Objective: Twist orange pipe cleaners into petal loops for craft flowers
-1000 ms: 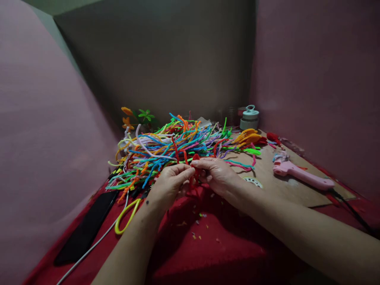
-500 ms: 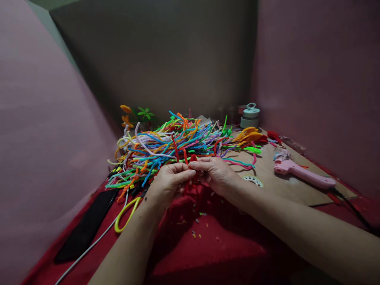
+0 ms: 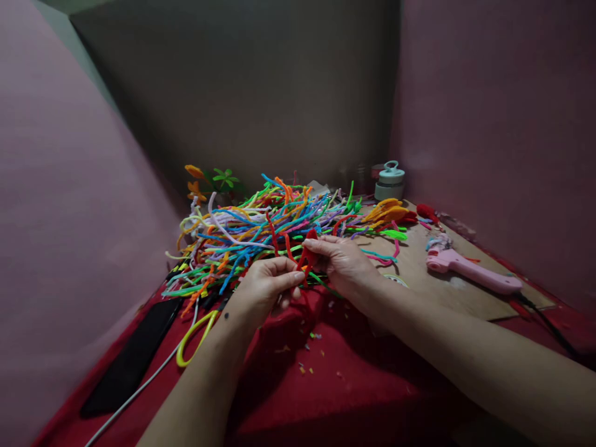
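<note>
Red fuzzy pipe cleaners (image 3: 311,245), bent into a shape, are between my two hands above the front of the table. My left hand (image 3: 274,282) pinches the lower left end of the red piece, thumb against fingers. My right hand (image 3: 338,257) grips its upper right part between thumb and fingers. A bit of orange shows at the middle of the red piece. Just behind the hands lies a large pile of colourful pipe cleaners (image 3: 251,226). A thin green strand shows below my right hand.
A pink glue gun (image 3: 475,270) with a black cord lies on a brown board (image 3: 419,292) at right. Yellow scissor handles (image 3: 195,338), a black flat object (image 3: 133,357) and a white cable are at left. A teal jar (image 3: 390,181) stands behind.
My right hand has moved slightly up and right from my left, so more of the red piece shows between them. The camera view has shifted slightly.
</note>
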`<state>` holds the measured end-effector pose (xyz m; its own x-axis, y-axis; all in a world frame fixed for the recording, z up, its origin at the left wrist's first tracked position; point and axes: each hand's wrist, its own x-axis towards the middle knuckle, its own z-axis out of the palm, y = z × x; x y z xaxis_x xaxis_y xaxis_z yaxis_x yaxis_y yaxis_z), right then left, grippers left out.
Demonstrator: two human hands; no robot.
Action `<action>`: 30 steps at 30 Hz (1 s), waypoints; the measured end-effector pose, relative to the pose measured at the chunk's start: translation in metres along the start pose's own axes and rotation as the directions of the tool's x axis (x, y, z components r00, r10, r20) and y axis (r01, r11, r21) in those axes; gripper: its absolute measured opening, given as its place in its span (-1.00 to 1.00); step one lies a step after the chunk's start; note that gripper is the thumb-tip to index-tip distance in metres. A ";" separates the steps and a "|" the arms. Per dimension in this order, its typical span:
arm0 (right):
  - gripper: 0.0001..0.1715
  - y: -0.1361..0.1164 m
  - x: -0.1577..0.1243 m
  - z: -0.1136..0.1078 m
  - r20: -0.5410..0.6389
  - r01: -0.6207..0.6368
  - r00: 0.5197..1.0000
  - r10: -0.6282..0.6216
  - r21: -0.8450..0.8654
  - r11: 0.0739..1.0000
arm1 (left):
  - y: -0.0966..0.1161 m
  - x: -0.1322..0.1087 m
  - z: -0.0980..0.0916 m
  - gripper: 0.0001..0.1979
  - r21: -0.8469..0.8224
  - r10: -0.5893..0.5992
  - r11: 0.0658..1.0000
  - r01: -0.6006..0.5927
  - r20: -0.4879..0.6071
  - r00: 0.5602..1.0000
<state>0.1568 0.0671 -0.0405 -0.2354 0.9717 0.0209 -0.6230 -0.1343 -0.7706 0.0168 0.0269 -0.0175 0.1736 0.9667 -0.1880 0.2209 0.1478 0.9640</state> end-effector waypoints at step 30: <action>-0.88 0.002 0.002 -0.003 0.173 -0.243 0.958 0.229 0.069 0.967 | 0.002 -0.012 -0.008 -0.86 0.451 0.753 0.558 -0.697 0.079 0.654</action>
<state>0.1567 0.0697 -0.0441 -0.4969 0.8666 -0.0461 -0.5972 -0.3800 -0.7064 0.0073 0.0175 -0.0114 0.3551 0.7266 0.5881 0.4347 -0.6853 0.5842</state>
